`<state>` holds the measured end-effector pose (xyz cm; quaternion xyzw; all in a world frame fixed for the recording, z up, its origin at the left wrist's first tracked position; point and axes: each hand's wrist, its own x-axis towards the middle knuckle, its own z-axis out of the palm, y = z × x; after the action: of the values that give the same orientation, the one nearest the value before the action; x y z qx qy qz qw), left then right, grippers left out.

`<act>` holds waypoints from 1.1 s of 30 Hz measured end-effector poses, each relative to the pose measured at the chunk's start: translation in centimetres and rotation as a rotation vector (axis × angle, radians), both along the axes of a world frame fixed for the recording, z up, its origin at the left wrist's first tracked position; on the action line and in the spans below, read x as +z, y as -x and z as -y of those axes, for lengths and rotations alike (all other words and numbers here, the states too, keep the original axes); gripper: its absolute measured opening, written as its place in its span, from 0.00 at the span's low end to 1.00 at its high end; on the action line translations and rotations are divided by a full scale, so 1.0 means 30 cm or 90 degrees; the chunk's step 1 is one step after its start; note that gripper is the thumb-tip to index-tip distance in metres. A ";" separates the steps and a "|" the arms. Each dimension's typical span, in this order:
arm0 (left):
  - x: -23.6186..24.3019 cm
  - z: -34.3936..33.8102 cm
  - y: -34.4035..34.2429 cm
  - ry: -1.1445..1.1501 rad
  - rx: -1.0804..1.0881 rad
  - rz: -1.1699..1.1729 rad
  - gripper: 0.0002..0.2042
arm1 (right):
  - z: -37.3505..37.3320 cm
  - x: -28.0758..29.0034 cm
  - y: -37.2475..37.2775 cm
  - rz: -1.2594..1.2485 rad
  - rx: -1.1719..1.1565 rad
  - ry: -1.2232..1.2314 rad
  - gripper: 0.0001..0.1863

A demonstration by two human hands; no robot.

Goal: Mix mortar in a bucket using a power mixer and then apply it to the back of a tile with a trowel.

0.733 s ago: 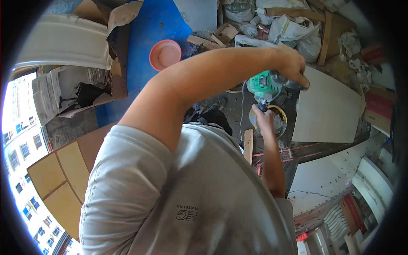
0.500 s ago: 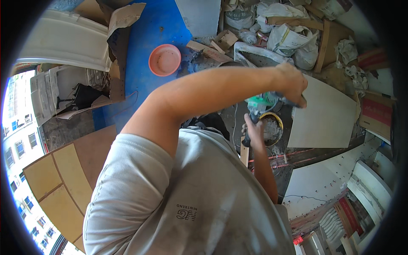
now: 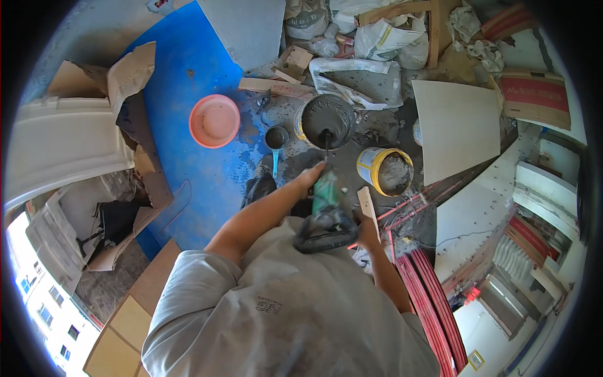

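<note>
Our left hand [image 3: 312, 173] is closed around the front of the green power mixer [image 3: 326, 198], up near where the shaft leaves the body, and our right hand [image 3: 366, 227] is wrapped round the black loop handle at the rear of the tool, though the fingers themselves are mostly hidden behind it. A moment ago we had the mixer raised close to our chest with the left arm stretched across the view; now the arm is drawn in and the tool points forward and down, its thin shaft [image 3: 326, 139] reaching into the large bucket [image 3: 327, 121] of dark grey mortar. We judge that the paddle now sits in the mix, so the stirring can go on from here. Just to the right of the big bucket stands a smaller yellow bucket [image 3: 385, 171] with grey paste in it. To the left lie a small dark cup [image 3: 276, 137] and an orange basin [image 3: 214, 120] on the blue sheet [image 3: 182, 88]. A pale tile [image 3: 453, 125] lies beyond the yellow bucket
</note>
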<state>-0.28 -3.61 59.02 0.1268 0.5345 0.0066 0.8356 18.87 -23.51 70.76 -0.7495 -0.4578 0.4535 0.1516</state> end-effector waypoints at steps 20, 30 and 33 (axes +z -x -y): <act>-0.209 0.141 0.236 0.288 0.138 0.209 0.22 | -0.015 -0.039 0.198 0.217 0.210 0.174 0.33; -0.237 0.637 0.129 0.253 0.196 0.043 0.26 | 0.260 -0.261 -0.171 -0.461 -0.090 0.333 0.39; -0.282 0.736 0.116 0.254 0.264 0.056 0.28 | 0.280 -0.534 -0.154 -0.486 -0.213 0.303 0.31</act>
<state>-3.75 -25.69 50.57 -0.1526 0.5032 0.0773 0.8471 23.50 -31.91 54.75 -0.6069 -0.1261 0.7579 0.2034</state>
